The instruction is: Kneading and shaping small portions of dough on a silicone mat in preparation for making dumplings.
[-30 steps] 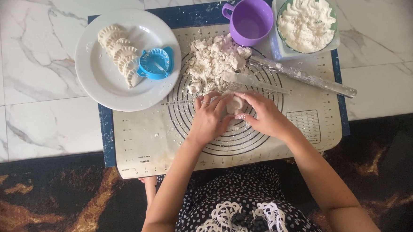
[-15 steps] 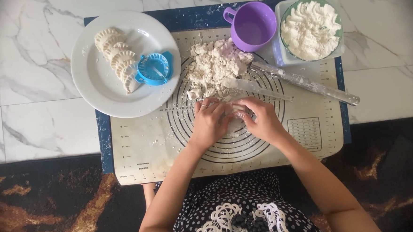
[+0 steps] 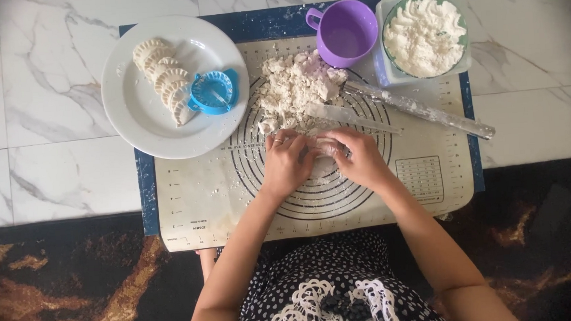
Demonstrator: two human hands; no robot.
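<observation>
My left hand point(image 3: 287, 162) and my right hand point(image 3: 359, 155) are closed together around a small piece of dough point(image 3: 324, 145) over the ringed middle of a pastry mat point(image 3: 203, 197). Most of the piece is hidden by my fingers. Just beyond my hands lies a crumbly heap of dough point(image 3: 295, 88). A clear rolling pin point(image 3: 420, 111) lies slantwise to the right of the heap, and a flat clear blade point(image 3: 351, 116) rests close to my right fingers.
A white plate point(image 3: 133, 116) at the left holds several crimped dumplings point(image 3: 164, 79) and a blue dumpling press point(image 3: 211, 91). A purple cup point(image 3: 346, 32) and a bowl of white flour point(image 3: 425, 34) stand at the back right. Marble floor surrounds the mat.
My hands have stayed over the mat's rings, working the small dough piece between the fingers. The view has shifted slightly; nothing else moved.
</observation>
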